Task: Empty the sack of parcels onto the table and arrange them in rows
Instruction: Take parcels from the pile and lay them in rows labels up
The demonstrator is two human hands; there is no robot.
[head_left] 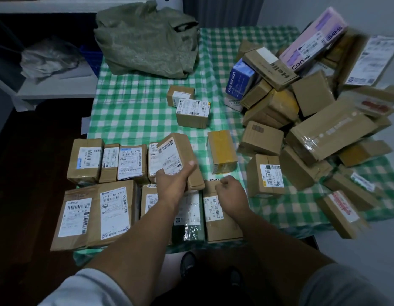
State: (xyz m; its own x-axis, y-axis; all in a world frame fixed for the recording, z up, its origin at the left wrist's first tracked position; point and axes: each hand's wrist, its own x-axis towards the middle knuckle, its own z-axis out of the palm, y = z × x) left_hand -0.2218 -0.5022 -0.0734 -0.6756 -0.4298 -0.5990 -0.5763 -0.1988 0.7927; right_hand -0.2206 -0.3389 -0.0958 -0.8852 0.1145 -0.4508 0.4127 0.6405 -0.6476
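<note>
My left hand (172, 181) grips a brown parcel (178, 155) with a white label, held tilted above the near rows. My right hand (230, 191) is curled into a loose fist with nothing in it, resting over a labelled box (218, 219) in the front row. Two rows of labelled cardboard parcels lie at the table's near left, the back row (109, 161) small, the front row (92, 213) larger. The crumpled green sack (147, 38) lies at the far side of the checked tablecloth (134, 111). A loose pile of parcels (313, 111) fills the right side.
Three single boxes stand mid-table: two (191, 109) near the centre and a yellow-taped one (221, 151). A box with its label on the side (266, 175) stands right of my right hand. Shelving with a grey bag (48, 60) is at left. My shoe (188, 263) shows below the table edge.
</note>
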